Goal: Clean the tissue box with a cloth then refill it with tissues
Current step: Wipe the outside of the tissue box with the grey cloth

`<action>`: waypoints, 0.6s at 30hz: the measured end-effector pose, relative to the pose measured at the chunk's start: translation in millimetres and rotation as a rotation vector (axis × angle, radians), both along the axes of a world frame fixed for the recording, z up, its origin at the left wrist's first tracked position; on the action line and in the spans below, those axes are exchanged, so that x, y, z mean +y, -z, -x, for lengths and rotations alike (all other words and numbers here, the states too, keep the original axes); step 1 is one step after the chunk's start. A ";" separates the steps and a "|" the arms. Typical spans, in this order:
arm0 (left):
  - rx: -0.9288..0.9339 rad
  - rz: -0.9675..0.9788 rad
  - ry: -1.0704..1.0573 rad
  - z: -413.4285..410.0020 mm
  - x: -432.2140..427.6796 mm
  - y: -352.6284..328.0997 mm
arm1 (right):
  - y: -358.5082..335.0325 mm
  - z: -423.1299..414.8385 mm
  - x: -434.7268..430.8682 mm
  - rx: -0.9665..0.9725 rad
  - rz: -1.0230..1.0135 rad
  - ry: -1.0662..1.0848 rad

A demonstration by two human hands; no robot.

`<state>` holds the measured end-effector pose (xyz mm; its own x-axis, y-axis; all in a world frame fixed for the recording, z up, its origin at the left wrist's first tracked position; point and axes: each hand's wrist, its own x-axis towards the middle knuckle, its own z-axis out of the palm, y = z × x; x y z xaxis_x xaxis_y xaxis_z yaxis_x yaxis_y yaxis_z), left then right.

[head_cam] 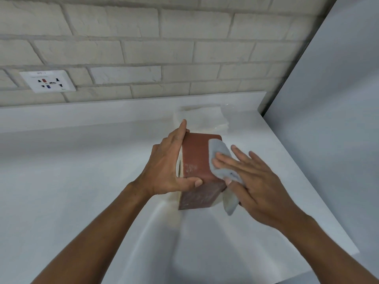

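Observation:
A reddish-brown tissue box [195, 158] is tipped on its side above the white counter [82, 181], its cream underside facing left. My left hand [168, 167] grips its left side, thumb across the near edge and fingers over the far end. A grey cloth [222, 160] lies against the box's right face, pressed there by the flat fingers of my right hand [252, 181]; a fold of it hangs below my palm. A stack of white tissues in clear wrap [202, 117] lies on the counter behind the box.
A pale brick wall [164, 48] rises behind the counter, with a white power socket [48, 81] at the left. A grey panel [328, 119] closes off the right side, and the counter's right edge runs diagonally beside it.

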<state>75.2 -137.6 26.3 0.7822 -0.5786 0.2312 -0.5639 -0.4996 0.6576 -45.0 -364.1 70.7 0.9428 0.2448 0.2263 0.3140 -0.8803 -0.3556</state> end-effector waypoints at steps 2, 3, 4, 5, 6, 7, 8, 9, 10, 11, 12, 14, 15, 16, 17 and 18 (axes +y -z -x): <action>-0.003 -0.007 0.000 -0.2 0.7 -1.0 | -0.2 -2.5 8.6 -0.001 0.001 0.035; -0.003 -0.014 0.003 -0.7 1.2 -1.0 | 2.7 -0.9 15.1 -0.024 0.040 0.012; -0.004 -0.023 0.008 -1.0 1.4 -1.3 | 5.8 2.5 18.7 -0.050 0.073 -0.027; -0.006 -0.031 0.011 -1.5 1.7 -1.5 | 7.2 6.0 17.3 -0.067 0.081 -0.063; -0.004 -0.039 0.012 -1.8 1.9 -2.1 | 6.4 7.7 11.0 -0.072 0.064 -0.073; 0.001 -0.046 0.008 -1.8 1.9 -2.4 | 4.2 6.7 1.8 -0.069 0.035 -0.052; 0.006 -0.051 0.003 -1.0 1.7 -3.3 | 1.2 3.4 -6.2 -0.060 0.005 -0.014; 0.009 -0.053 0.001 -0.2 1.1 -3.8 | -1.7 -0.7 -9.9 -0.049 -0.014 0.026; 0.009 -0.052 0.000 0.5 0.4 -4.6 | -3.6 -5.7 -7.8 -0.037 -0.017 0.049; 0.008 -0.052 -0.001 -0.1 -0.1 -4.4 | -4.7 -10.8 0.5 -0.031 -0.005 0.050; 0.005 -0.055 0.002 -0.8 -0.1 -4.2 | -4.2 -14.7 13.1 -0.030 0.015 0.029; -0.023 -0.060 0.014 -3.8 1.1 -2.2 | 0.1 -17.9 36.5 -0.038 0.056 -0.074; -0.045 -0.068 0.021 -5.1 2.2 -0.8 | 1.4 -17.2 41.5 -0.043 0.078 -0.134; -0.063 -0.087 0.024 -5.5 3.3 -0.4 | 1.0 -16.1 40.4 -0.045 0.096 -0.183; -0.069 -0.113 0.022 -5.6 4.4 -1.0 | -0.9 -15.0 34.7 -0.045 0.104 -0.213; -0.065 -0.136 0.019 -5.2 5.1 -2.5 | -2.5 -14.3 26.2 -0.043 0.101 -0.218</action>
<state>80.4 -132.5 28.7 0.7566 -0.6229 0.1991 -0.6134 -0.5705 0.5461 -30.8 -337.9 73.2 0.8553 0.4645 0.2295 0.5131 -0.8206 -0.2518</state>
